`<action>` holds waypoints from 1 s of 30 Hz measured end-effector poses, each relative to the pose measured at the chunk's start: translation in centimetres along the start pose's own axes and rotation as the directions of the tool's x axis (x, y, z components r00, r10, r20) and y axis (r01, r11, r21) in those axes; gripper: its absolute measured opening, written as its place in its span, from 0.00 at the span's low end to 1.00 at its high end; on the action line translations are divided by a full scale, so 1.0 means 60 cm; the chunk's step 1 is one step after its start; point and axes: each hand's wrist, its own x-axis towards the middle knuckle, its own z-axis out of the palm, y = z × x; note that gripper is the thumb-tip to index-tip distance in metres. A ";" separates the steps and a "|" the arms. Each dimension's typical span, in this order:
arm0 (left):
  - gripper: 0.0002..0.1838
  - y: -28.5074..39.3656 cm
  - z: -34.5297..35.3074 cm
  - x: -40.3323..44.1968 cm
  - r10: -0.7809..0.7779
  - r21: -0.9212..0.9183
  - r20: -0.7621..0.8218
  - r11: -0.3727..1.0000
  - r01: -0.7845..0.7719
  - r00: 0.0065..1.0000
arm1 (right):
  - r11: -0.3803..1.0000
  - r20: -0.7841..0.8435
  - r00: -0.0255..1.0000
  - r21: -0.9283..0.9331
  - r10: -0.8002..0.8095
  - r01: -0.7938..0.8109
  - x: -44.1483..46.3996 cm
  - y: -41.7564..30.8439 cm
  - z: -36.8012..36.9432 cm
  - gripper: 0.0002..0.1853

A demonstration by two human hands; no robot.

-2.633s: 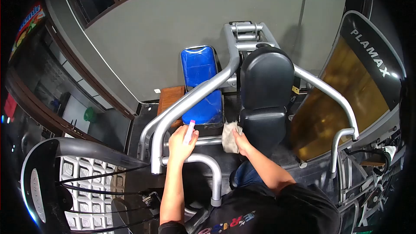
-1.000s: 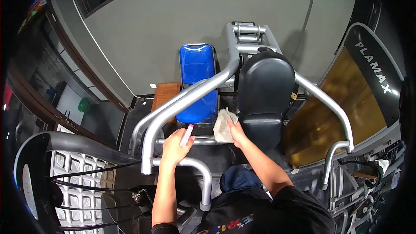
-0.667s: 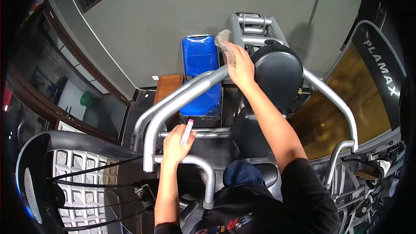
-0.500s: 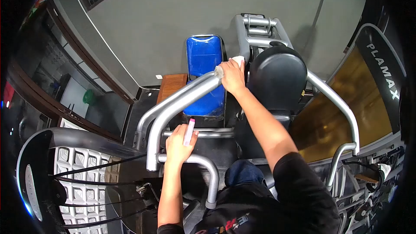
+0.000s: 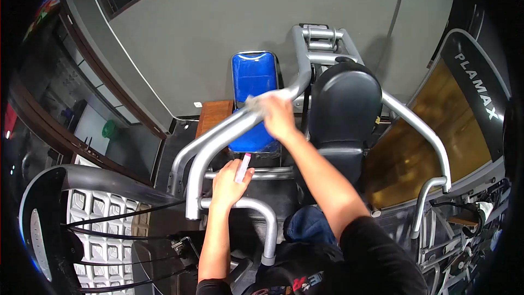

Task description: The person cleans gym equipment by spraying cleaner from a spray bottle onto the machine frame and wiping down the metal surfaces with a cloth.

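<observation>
My right hand (image 5: 277, 113) is on the thick silver tube (image 5: 218, 137) of a gym machine, blurred by motion. A crumpled whitish cloth (image 5: 255, 104) shows under its fingers, pressed on the tube near the bend. Lower down, my left hand (image 5: 229, 184) is closed around a slim pale tube with a pink cap (image 5: 243, 168), which points upward. That hand is just above the machine's curved lower handle (image 5: 256, 206); whether it touches the handle I cannot tell.
The machine's black padded backrest (image 5: 346, 104) stands right of my right arm. Behind the tube are a blue chair (image 5: 254, 74) and a brown wooden surface (image 5: 214, 113). A Plamax panel (image 5: 431, 147) rises at right; black cables (image 5: 125, 235) cross the lower left.
My right hand has slid left and down along the silver tube with the cloth. The left hand keeps its grip on the capped tube and has barely moved. The view has shifted slightly.
</observation>
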 end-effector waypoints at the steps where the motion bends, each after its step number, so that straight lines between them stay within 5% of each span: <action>1: 0.17 -0.004 0.000 -0.001 0.011 -0.003 0.028 1.000 -0.011 1.000 | 0.993 -0.011 0.995 0.067 -0.099 0.100 -0.030 -0.016 0.007 0.25; 3: 0.18 0.003 -0.003 -0.004 -0.007 -0.005 0.084 1.000 0.007 0.996 | 0.972 -0.021 0.982 0.135 -0.189 0.190 -0.094 -0.019 0.017 0.26; 4: 0.18 0.004 -0.005 -0.003 -0.007 -0.004 0.087 1.000 0.008 0.996 | 0.852 0.077 0.986 0.497 0.146 -0.165 -0.123 0.000 0.020 0.24; 5: 0.18 0.004 -0.006 -0.004 -0.005 -0.021 0.093 1.000 0.007 0.996 | 0.498 0.285 0.870 0.730 0.402 -0.469 -0.151 0.018 0.017 0.24; 6: 0.17 0.005 -0.005 -0.005 -0.002 -0.041 0.100 0.999 0.006 0.995 | 0.360 0.378 0.752 0.704 0.540 -0.612 -0.172 -0.008 -0.044 0.26; 7: 0.17 0.005 -0.006 -0.006 -0.001 -0.045 0.106 0.999 0.006 0.994 | 0.229 0.335 0.675 0.764 0.657 -0.603 -0.203 -0.008 -0.069 0.28; 8: 0.17 0.005 -0.008 -0.007 -0.004 -0.043 0.114 0.999 0.009 0.993 | 0.245 0.276 0.730 0.818 0.626 -0.520 -0.246 0.039 -0.071 0.30; 10: 0.17 0.001 -0.007 -0.009 -0.006 -0.048 0.128 0.999 0.013 0.992 | 0.013 0.309 0.569 0.871 0.762 -0.490 -0.311 0.056 -0.100 0.29; 19: 0.17 -0.006 -0.007 -0.005 -0.011 -0.110 0.237 0.993 0.038 0.971 | -0.183 0.379 0.490 0.897 0.785 -0.401 -0.410 0.064 -0.173 0.26; 21: 0.17 -0.008 -0.004 -0.004 -0.017 -0.110 0.224 0.993 0.043 0.974 | -0.318 0.438 0.505 0.896 0.744 -0.309 -0.411 0.043 -0.188 0.27; 26: 0.17 -0.016 -0.002 -0.007 -0.002 -0.143 0.174 0.989 0.028 0.985 | -0.232 0.400 0.493 0.900 0.772 -0.368 -0.436 0.027 -0.222 0.28; 30: 0.14 -0.021 0.000 -0.013 -0.170 -0.269 0.041 0.947 0.175 0.985 | -0.161 0.354 0.456 0.899 0.816 -0.408 -0.492 0.029 -0.250 0.29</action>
